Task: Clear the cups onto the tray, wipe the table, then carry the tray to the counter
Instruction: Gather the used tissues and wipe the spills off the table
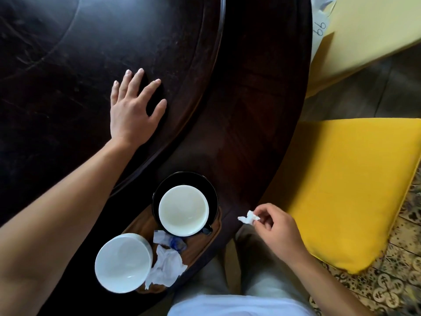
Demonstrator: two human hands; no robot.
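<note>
A small wooden tray [213, 236] lies at the near edge of the dark round table [250, 110]. On it stand a white cup [183, 210] on a black saucer [159, 197] and a second white cup [123, 262] nearer me. Crumpled white tissues [166, 264] and a blue wrapper [176, 242] lie between the cups. My left hand [134, 108] rests flat and spread on the raised centre disc of the table. My right hand [276, 226] hovers just past the table edge, pinching a small scrap of white tissue [248, 217].
A yellow seat cushion [350, 190] sits close on the right, and a paler yellow one [369, 30] lies farther back. Patterned floor tiles [391, 286] show at lower right. My light trousers [239, 281] are below the table edge.
</note>
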